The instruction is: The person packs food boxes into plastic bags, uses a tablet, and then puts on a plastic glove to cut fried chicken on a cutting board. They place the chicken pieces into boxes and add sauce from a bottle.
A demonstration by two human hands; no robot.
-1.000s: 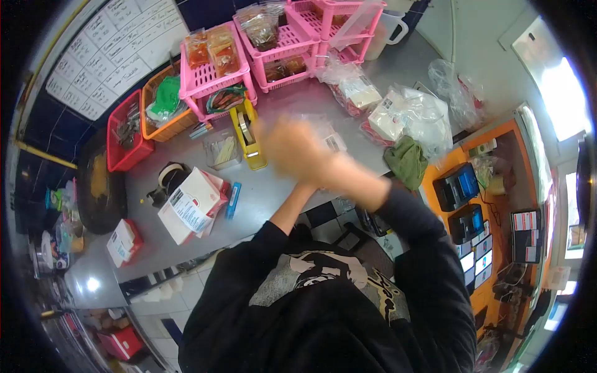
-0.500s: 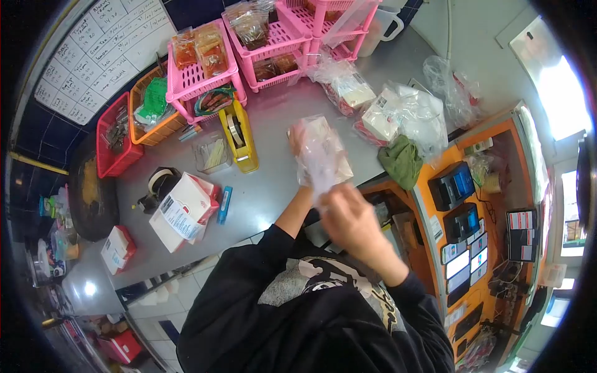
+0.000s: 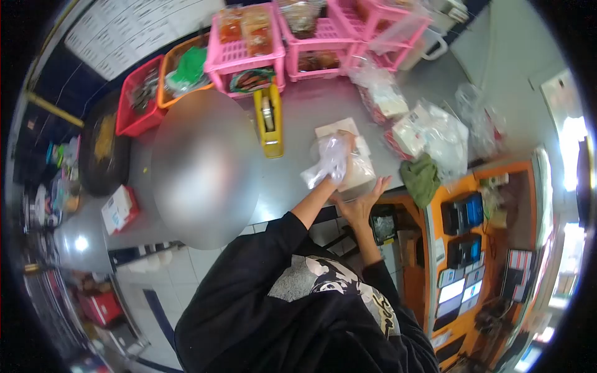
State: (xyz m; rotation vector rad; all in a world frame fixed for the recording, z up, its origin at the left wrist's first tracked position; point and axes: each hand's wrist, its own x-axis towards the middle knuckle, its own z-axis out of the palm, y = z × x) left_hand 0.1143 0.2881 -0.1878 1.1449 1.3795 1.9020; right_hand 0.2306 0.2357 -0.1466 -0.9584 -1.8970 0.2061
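A white box (image 3: 357, 168) lies on the metal counter in front of me, with thin clear plastic about it. My left hand (image 3: 343, 151) is over the box, its fingers curled and partly hidden in a bunched clear plastic bag (image 3: 331, 160). At the box's near edge, right by the counter's front, is my right hand (image 3: 359, 204). Its fingers are stretched out and apart, the thumb close to the box's corner.
Pink baskets (image 3: 245, 59) with packed sachets line the back. A yellow tape dispenser (image 3: 269, 121) stands left of the box. Bagged boxes (image 3: 429, 133) and a green cloth (image 3: 420, 180) are at right. A blurred oval (image 3: 205, 168) hides part of the counter.
My right hand has gone from above the plastic bag down to the box's near edge, its fingers spreading. The bag now bunches toward the left over my left hand. The view has shifted.
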